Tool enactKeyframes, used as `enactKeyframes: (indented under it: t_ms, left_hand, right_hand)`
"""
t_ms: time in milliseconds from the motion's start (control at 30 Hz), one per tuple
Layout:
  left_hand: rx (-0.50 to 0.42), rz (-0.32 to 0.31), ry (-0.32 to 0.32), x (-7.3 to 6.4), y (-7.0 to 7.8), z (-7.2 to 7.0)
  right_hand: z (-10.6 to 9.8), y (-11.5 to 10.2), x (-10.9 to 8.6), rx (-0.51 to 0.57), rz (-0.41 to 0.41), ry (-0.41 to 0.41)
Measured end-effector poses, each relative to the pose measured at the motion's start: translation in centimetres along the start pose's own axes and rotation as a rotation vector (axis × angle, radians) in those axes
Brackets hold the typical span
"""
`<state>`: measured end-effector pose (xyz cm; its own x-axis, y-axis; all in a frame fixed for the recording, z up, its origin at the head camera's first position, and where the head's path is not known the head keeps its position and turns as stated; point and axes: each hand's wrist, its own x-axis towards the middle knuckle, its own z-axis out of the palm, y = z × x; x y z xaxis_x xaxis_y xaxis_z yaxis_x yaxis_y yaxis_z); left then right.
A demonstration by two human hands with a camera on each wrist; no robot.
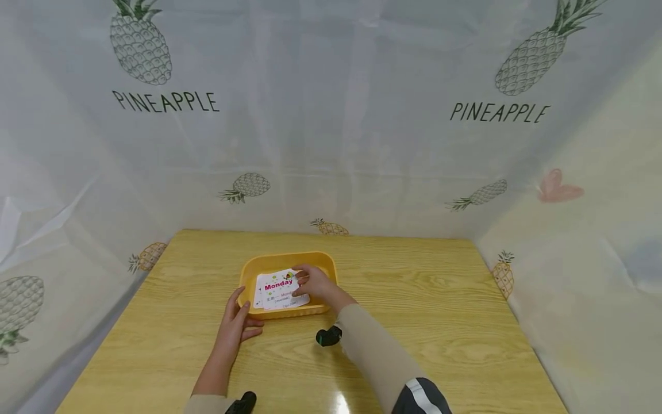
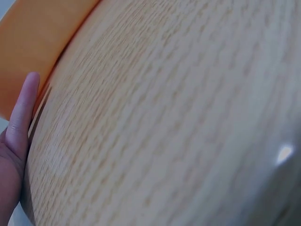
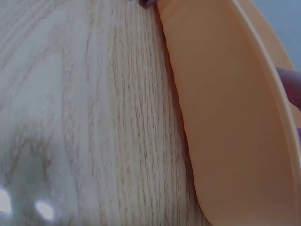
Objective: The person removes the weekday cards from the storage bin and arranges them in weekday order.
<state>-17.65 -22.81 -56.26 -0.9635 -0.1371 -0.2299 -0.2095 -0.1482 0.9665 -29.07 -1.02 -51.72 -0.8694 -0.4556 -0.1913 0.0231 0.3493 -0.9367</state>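
A yellow tray (image 1: 289, 314) stands on the table, with white printed cards (image 1: 279, 284) overlapping inside it; the top one reads "Monday" in pink. My right hand (image 1: 315, 283) reaches over the tray's right side and holds the top card by its right part, its fingers bent, covering that edge. At the front left corner of the tray my left hand (image 1: 237, 322) touches the rim and outer wall with mostly straight fingers. One finger (image 2: 23, 108) lies along the tray's wall in the left wrist view. In the right wrist view the tray's wall hides the cards.
The light wood table (image 1: 414, 299) extends around the tray. Behind it hangs a pale curtain (image 1: 341, 126) printed with pineapples, which also runs down both sides. Black devices (image 1: 328, 336) sit at both wrists.
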Motion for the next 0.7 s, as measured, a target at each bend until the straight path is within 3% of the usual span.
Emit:
enactKeyframes:
  t_ms: [400, 700]
  left_hand:
    - [-0.014, 0.003, -0.007, 0.3, -0.2, 0.0]
    - [-0.012, -0.013, -0.003, 0.5, -0.3, -0.1]
  right_hand:
    - [0.3, 1.0, 1.9, -0.174, 0.049, -0.021]
    - [0.4, 1.4, 2.8, -0.194, 0.07, -0.034]
